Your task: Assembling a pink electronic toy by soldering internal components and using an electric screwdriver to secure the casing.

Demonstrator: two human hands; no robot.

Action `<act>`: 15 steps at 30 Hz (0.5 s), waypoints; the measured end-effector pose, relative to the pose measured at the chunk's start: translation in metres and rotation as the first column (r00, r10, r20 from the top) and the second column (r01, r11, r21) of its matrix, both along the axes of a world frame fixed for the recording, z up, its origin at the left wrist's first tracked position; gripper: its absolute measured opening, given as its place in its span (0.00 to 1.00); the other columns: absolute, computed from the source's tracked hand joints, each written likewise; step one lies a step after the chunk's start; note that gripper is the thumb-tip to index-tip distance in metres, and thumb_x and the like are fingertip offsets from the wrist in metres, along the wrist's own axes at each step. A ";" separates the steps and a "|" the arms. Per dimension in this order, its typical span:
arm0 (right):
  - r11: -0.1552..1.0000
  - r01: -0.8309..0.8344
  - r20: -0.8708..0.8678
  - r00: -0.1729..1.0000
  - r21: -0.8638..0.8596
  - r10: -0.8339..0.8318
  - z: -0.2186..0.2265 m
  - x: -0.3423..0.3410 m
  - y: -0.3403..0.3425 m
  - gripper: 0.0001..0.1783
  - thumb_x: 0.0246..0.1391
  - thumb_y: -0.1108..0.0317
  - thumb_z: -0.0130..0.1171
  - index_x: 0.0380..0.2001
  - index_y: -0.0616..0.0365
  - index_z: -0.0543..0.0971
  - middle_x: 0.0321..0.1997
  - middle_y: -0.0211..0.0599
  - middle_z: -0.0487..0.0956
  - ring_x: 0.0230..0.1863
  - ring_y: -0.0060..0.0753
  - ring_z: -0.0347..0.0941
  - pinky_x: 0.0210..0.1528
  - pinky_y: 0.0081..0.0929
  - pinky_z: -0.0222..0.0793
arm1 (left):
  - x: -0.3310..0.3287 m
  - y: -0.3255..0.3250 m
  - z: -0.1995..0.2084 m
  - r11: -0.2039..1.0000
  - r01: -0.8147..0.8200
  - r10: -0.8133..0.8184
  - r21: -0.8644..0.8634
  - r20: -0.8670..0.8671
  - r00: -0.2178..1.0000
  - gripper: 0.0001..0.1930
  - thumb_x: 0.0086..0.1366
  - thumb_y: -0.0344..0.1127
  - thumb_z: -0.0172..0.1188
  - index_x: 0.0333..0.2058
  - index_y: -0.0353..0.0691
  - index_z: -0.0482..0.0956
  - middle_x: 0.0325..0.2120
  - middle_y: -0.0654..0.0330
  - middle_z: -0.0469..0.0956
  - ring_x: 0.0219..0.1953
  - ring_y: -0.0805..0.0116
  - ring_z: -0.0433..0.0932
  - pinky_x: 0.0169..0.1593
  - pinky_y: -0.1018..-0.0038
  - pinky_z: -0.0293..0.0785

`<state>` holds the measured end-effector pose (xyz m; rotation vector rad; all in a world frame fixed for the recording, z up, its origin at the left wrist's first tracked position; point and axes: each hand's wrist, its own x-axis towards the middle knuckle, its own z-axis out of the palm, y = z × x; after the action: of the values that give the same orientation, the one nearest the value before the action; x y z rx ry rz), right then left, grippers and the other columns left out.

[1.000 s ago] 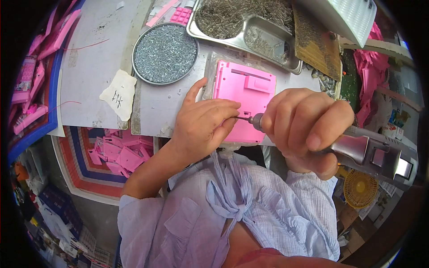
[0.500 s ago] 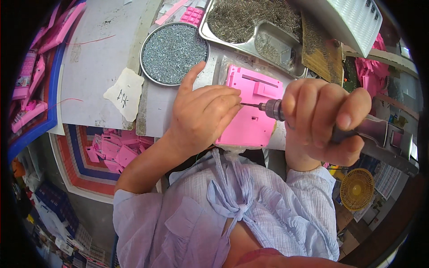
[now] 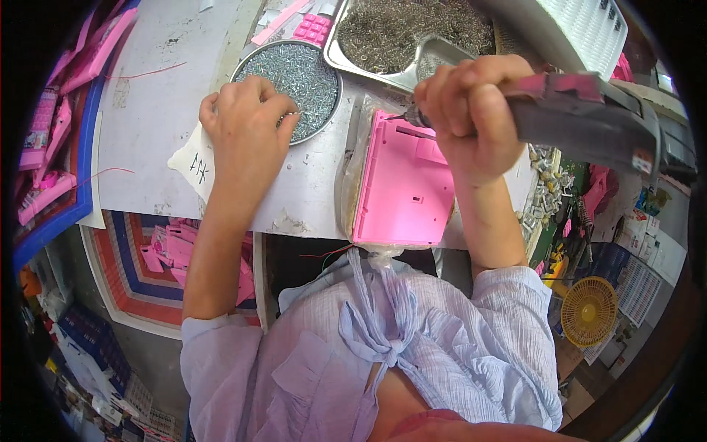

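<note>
My left hand [image 3: 249, 136] is over the round metal dish [image 3: 340, 96] of small silvery screws [image 3: 294, 70]. Its fingers curl down into the screws, and a few glint between thumb and forefinger. My right hand [image 3: 479, 110] is wrapped round a dark electric screwdriver [image 3: 582, 118], held nearly level. The bit points left, at the upper left corner of a flat pink plastic casing [image 3: 401, 184]; whether it touches a screw there I cannot tell. The casing lies on a plastic-wrapped pad [image 3: 350, 177] at the table's near edge. My right hand and the tool cover its upper right part.
A steel tray [image 3: 335, 55] of small springs stands beyond the casing, beside a white ridged bin [image 3: 582, 29]. A torn paper label [image 3: 193, 166] lies left of the dish. Crates of pink parts [image 3: 184, 247] sit at left. A yellow basket [image 3: 589, 311] is at lower right.
My left hand has gone from the casing to the screw dish at the left. My right hand has carried the screwdriver up from the casing's middle to its upper left corner.
</note>
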<state>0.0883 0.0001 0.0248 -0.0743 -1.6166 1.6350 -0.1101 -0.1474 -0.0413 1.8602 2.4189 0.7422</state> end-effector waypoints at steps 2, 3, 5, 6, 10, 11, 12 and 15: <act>0.998 -0.010 -0.001 1.000 -0.060 0.010 -0.014 -0.003 0.003 0.02 0.65 0.71 0.49 0.39 0.56 0.69 0.16 0.26 0.62 0.18 0.24 0.58 0.24 0.32 0.61 | 0.002 -0.002 -0.002 0.998 0.001 -0.005 0.067 0.065 0.998 0.03 0.57 0.37 0.70 0.28 0.49 0.86 0.35 0.70 0.79 0.46 0.66 0.74 0.59 0.59 0.57; 0.998 0.055 0.065 0.996 0.012 -0.056 -0.016 -0.006 0.000 0.02 0.65 0.72 0.50 0.39 0.56 0.69 0.16 0.27 0.63 0.17 0.24 0.59 0.24 0.31 0.61 | 0.002 -0.002 -0.005 0.995 -0.006 -0.001 0.099 0.070 0.998 0.03 0.57 0.37 0.70 0.29 0.49 0.86 0.34 0.71 0.78 0.45 0.66 0.74 0.58 0.59 0.58; 0.979 0.145 0.155 0.974 0.143 -0.167 -0.018 -0.011 -0.007 0.04 0.64 0.73 0.52 0.37 0.56 0.68 0.16 0.29 0.65 0.17 0.23 0.59 0.23 0.29 0.60 | 0.000 -0.001 -0.012 0.986 -0.018 0.005 0.164 0.079 0.997 0.02 0.57 0.37 0.70 0.30 0.49 0.86 0.31 0.71 0.78 0.43 0.67 0.74 0.58 0.59 0.58; 0.965 0.173 0.182 0.961 0.194 -0.209 -0.019 -0.013 -0.009 0.04 0.64 0.73 0.53 0.37 0.56 0.68 0.16 0.30 0.66 0.16 0.23 0.59 0.22 0.29 0.60 | 0.000 0.000 -0.013 0.986 -0.020 0.007 0.167 0.074 0.997 0.03 0.57 0.37 0.70 0.29 0.49 0.86 0.30 0.70 0.78 0.42 0.67 0.74 0.57 0.59 0.59; 0.956 0.200 0.174 0.955 0.213 -0.239 -0.019 -0.014 -0.011 0.05 0.63 0.75 0.52 0.34 0.56 0.68 0.15 0.32 0.67 0.14 0.22 0.57 0.20 0.26 0.56 | 0.000 0.003 -0.009 0.988 -0.014 0.001 0.154 0.081 0.997 0.05 0.59 0.36 0.69 0.28 0.45 0.83 0.27 0.66 0.77 0.38 0.66 0.75 0.53 0.63 0.60; 0.959 0.209 0.173 0.955 0.193 -0.242 -0.019 -0.014 -0.012 0.05 0.63 0.76 0.52 0.34 0.55 0.68 0.15 0.33 0.67 0.14 0.22 0.57 0.19 0.26 0.55 | 0.001 0.003 -0.008 0.990 -0.009 -0.004 0.144 0.088 0.996 0.06 0.59 0.36 0.69 0.27 0.43 0.82 0.26 0.65 0.77 0.36 0.66 0.75 0.52 0.64 0.60; 0.962 0.214 0.181 0.953 0.167 -0.244 -0.015 -0.011 -0.013 0.05 0.63 0.75 0.52 0.33 0.55 0.68 0.15 0.32 0.67 0.14 0.21 0.56 0.19 0.26 0.55 | 0.001 0.003 -0.006 0.988 0.004 -0.019 0.152 0.098 0.995 0.07 0.59 0.36 0.69 0.26 0.43 0.81 0.26 0.65 0.76 0.36 0.66 0.75 0.51 0.64 0.61; 0.956 -0.049 -0.080 0.996 -0.288 0.028 0.016 -0.002 -0.023 0.12 0.58 0.75 0.63 0.25 0.55 0.70 0.22 0.26 0.72 0.19 0.19 0.63 0.24 0.20 0.61 | 0.002 0.001 -0.006 0.986 0.026 -0.045 0.164 0.116 0.992 0.10 0.58 0.37 0.70 0.24 0.43 0.78 0.25 0.64 0.76 0.35 0.63 0.74 0.49 0.63 0.61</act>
<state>0.0867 -0.0233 0.0408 -0.1315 -1.3199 1.8735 -0.1076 -0.1469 -0.0469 1.8473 2.3096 1.0445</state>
